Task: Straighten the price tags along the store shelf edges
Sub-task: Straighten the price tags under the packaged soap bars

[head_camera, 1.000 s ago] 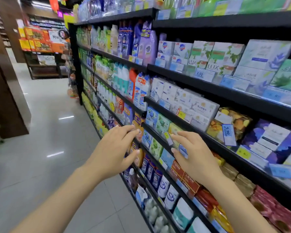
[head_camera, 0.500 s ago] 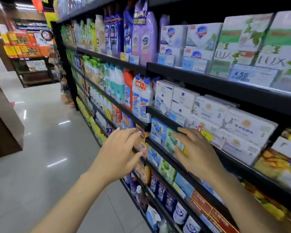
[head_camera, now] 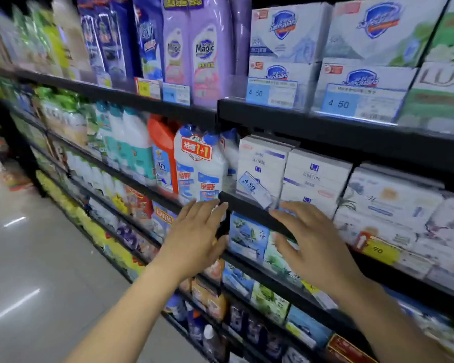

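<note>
Both my hands are spread open at the shelf edge (head_camera: 249, 208), grasping nothing: left hand (head_camera: 197, 237), right hand (head_camera: 309, 244) just below a tilted price tag (head_camera: 254, 189).

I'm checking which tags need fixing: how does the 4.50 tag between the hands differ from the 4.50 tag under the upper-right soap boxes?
The tag between the hands sits tilted, one end lifted off the shelf edge; the upper tag sits level. The tilted tag looks smaller, the upper tag larger. The tilted tag fronts plain white boxes; the upper tag fronts shield-logo boxes. Both are blue-and-white and read 4.50.
</note>
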Demonstrator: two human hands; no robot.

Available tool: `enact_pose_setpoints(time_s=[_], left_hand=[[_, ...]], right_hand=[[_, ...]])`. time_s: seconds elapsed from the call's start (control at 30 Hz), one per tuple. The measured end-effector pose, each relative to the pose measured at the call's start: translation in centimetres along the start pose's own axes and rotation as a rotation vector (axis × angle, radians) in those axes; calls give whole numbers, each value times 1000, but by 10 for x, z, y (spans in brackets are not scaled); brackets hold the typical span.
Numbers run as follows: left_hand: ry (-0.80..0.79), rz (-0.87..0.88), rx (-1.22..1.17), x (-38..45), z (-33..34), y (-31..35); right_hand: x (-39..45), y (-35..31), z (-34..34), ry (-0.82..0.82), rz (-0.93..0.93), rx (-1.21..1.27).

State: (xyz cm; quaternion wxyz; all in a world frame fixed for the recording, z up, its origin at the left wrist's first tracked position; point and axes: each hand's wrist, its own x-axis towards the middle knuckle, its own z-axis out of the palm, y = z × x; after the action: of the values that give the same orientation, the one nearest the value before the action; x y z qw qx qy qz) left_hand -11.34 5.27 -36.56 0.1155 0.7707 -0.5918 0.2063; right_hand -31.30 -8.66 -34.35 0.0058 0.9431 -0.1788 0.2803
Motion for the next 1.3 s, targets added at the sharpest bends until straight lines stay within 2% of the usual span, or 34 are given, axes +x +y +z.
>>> enact_pose_setpoints(time_s=[0.37,0.57,1.0,1.3], left_hand=[[30,280,-221,51,48,-61],[113,354,-279,56,65,-71],[75,320,-403,52,70,-70],[53,339,-389,52,71,-72]], right_hand=[[43,-24,28,161,127,-197],[52,-32,34,148,202,-256],[72,-40,49,218,195,-252],[80,-39,53,181,175,-281]])
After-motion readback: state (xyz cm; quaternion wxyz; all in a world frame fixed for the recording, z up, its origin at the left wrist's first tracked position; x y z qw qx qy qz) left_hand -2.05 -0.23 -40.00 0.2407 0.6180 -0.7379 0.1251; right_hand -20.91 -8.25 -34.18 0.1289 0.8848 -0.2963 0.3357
